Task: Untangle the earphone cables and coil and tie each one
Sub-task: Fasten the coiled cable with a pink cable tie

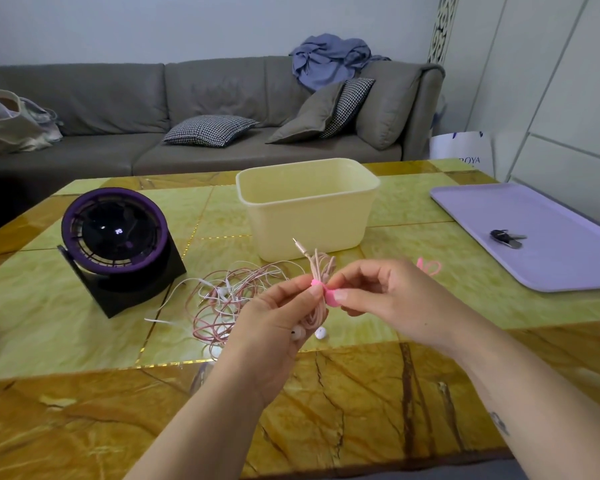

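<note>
We list one pink coil (321, 268), held above the table (326, 410): left hand (278, 313) curled round its strands, right hand (388, 299) pinching the pink tie (329, 294) at its middle. Whether the tie is fastened we cannot tell. The tangle (229, 299) lies on the table between fan (115, 233) and tub (309, 209).

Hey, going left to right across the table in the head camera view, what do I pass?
Purple fan → loose cable tangle → coiled pink bundle with a pink tie around it → spare pink tie → keys on the lavender tray. The cream bin overlaps several, so it's skipped.
</note>
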